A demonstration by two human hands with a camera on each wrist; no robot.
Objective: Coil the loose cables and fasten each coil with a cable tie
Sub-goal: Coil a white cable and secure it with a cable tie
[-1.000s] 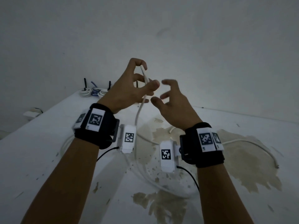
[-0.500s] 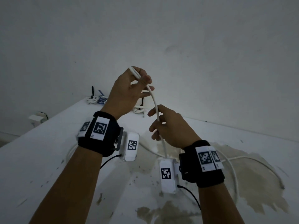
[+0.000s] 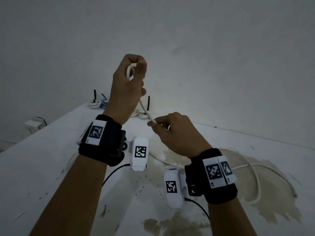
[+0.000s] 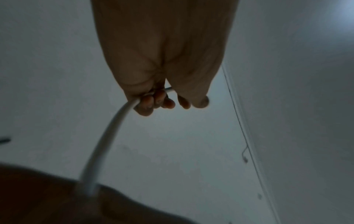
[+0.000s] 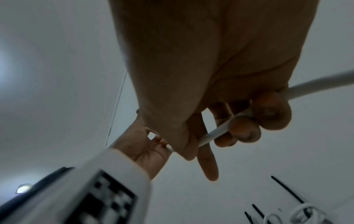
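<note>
A white cable [image 3: 144,109] runs between both raised hands. My left hand [image 3: 131,77] is held high with its fingers curled round a small first loop of the cable [image 3: 130,72]. In the left wrist view the cable [image 4: 107,136] leaves the curled left hand [image 4: 161,100] and slants down. Lower and to the right, my right hand [image 3: 167,128] pinches the cable between thumb and fingers. The right wrist view shows those fingertips [image 5: 247,128] closed round the cable [image 5: 216,131]. The rest of the cable [image 3: 255,174] lies in loose curves on the table.
The white table [image 3: 42,167] has large brown stains [image 3: 279,198] at the right. Finished coils with black ties [image 3: 148,103] upright stand along the wall: white ones [image 3: 93,105], [image 3: 143,114] and a blue one [image 3: 104,103]. A small white box [image 3: 33,124] sits at the left edge.
My left hand has risen and curled the cable end into a small loop. The right hand, first apart from the cable, took hold of it and slid down and right along it.
</note>
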